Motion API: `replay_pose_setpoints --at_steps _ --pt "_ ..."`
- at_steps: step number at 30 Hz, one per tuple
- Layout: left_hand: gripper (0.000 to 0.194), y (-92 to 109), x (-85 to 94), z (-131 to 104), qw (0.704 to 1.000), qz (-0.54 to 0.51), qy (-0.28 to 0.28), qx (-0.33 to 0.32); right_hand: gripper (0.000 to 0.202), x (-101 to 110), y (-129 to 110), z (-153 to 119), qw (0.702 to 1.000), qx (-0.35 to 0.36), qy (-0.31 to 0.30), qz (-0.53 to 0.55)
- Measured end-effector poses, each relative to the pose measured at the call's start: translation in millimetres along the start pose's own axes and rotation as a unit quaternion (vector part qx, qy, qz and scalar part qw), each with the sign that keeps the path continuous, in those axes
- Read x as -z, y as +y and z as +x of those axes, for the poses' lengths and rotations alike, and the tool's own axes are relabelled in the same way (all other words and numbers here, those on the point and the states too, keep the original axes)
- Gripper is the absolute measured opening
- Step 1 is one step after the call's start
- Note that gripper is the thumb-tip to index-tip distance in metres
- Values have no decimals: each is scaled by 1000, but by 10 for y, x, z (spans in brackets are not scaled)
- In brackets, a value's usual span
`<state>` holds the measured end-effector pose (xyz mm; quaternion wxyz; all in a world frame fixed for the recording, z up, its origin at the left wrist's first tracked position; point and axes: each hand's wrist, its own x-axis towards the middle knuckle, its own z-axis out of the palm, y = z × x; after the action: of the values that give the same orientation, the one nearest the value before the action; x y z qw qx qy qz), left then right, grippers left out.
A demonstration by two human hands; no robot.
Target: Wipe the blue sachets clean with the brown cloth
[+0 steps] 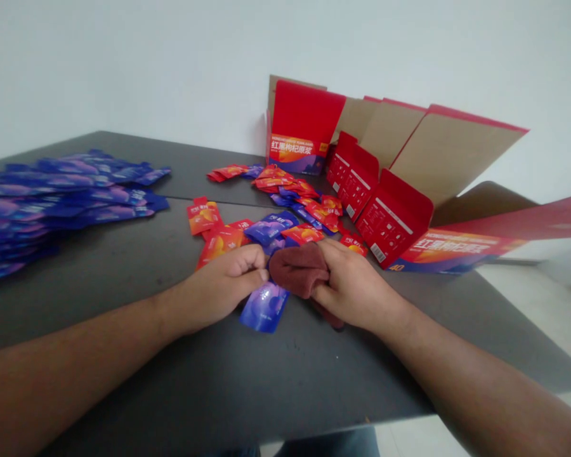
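My left hand (233,282) is closed, its thumb and fingers pinching the top of a blue pouch (265,309) that hangs over the table. A folded brown cloth (299,270) is gripped in my right hand (345,282) and presses against the pouch's upper end, beside my left fingertips. Just beyond both hands lie mixed pouches, among them an orange-red pouch (223,241) and a blue pouch (272,226).
Several blue pouches (76,190) are heaped on the left of the dark table (171,387). Open red cartons stand at the back right, one upright (304,120) and another with its flaps raised (457,254). A pale wall rises behind.
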<state>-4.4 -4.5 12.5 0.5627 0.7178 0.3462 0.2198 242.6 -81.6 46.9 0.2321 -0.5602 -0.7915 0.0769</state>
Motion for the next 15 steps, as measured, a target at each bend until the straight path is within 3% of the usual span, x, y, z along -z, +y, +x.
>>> replay_pose_setpoints --at_steps 8,13,15 --pt "25 -50 28 26 998 12 36 -44 24 -53 -181 -80 984 139 -114 5" --pt "27 2 14 5 1000 6 13 -15 19 -9 -40 -14 1000 9 -5 -4" --pt "27 12 4 -4 1000 8 3 -7 19 -5 2 9 1000 -9 21 6"
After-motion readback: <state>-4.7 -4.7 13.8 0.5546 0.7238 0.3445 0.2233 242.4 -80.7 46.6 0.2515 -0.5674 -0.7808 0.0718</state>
